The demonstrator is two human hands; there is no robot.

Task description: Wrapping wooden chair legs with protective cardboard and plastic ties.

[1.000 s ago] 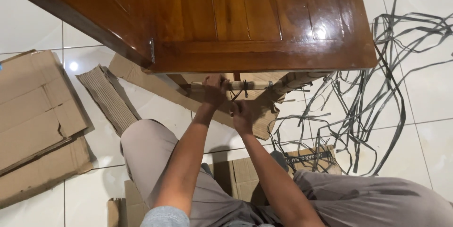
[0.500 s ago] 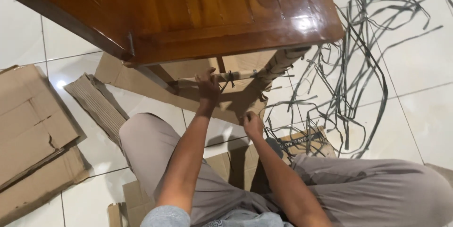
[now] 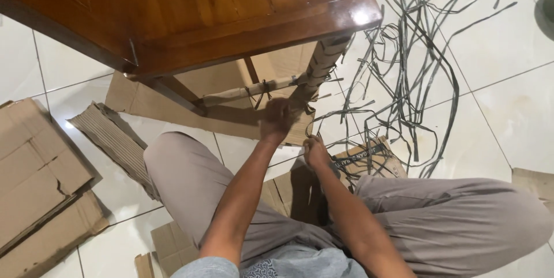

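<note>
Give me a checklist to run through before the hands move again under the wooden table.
1. Left hand placed at the cardboard-wrapped rail under the glossy brown wooden table: ok, it is just below the rail.
2. Left fingers' grip: cannot tell, blurred.
3. Right hand placed: ok, low by the printed cardboard piece on the floor.
4. Right hand holding a strap: cannot tell.
5. Dark strap tie on the rail: ok, knotted around it.
6. Loose grey plastic straps near the wrapped table leg: not ok, tangled across the white tiled floor.
</note>
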